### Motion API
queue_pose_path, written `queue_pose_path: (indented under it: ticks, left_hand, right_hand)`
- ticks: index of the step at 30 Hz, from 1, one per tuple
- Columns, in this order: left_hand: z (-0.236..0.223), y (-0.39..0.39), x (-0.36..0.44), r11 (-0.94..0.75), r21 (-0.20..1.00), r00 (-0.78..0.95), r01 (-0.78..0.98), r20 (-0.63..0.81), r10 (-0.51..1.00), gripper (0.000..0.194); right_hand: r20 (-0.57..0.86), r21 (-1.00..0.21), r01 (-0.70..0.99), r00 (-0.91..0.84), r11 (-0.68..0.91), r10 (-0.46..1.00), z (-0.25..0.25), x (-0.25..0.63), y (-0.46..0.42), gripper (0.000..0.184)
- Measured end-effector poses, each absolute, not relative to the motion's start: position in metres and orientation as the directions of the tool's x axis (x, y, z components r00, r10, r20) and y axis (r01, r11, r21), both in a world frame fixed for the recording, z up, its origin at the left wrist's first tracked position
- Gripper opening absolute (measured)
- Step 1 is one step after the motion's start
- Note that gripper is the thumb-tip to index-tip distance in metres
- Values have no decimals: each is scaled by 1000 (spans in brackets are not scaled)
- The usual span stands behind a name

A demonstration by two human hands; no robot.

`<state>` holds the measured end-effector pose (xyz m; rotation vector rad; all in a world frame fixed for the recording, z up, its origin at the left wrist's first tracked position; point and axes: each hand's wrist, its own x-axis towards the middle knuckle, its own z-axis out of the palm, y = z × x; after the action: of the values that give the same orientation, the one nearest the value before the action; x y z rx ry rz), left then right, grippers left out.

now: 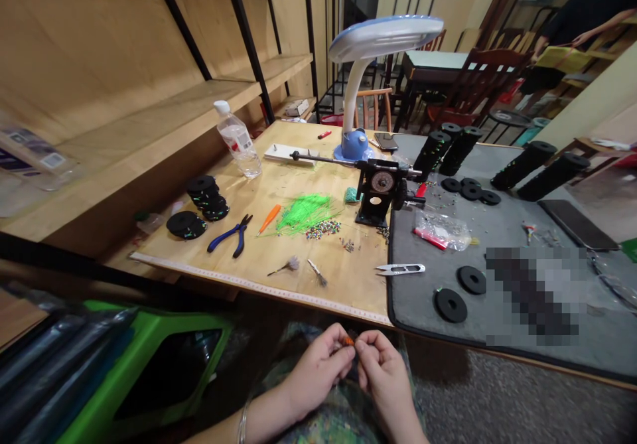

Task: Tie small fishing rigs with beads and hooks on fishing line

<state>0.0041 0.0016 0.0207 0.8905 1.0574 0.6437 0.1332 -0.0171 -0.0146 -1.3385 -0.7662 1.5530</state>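
Observation:
Both of my hands are low in front of me, below the table edge. My left hand (318, 368) and my right hand (381, 364) meet fingertip to fingertip and pinch a tiny orange piece (348, 341) between them. Both hands are closed in a pinch. On the wooden table (348, 285) above them lie a pile of green strands (303, 212), small beads (323, 229), an orange tool (269, 218), blue-handled pliers (231, 235) and thread snips (401, 269).
A black hand-crank winder (381, 192) stands mid-table by a blue desk lamp (358, 85). Black foam discs (204, 198) stack at left, more on the grey mat (497, 231). A water bottle (237, 140) stands at the back. A green object (149, 364) sits at my left. Another person stands far right.

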Motion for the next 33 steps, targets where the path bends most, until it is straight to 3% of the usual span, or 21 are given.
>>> queue_pose_path:
  ticks: [11,21,28,33]
  left_hand:
    - [15,2,5,574,809,357,-128,-503,787,35]
    - [13,3,5,524,845,271,-110,-481,833,29]
    - [11,1,4,479,874,278,-83,-441,853,26]
    - [14,1,3,471,880,298,-63,-434,850,25]
  right_hand:
    - [-401,-899,-209,42,-385,915,-14,132,-17,51]
    - [-426,-881,-220,-14,-418,905,-23,131,-28,50]
    - [-392,-900,-253,113,-355,913,-16,140,-24,47]
    - [-389,-908,-196,73,-369,918,-11,140,-23,51]
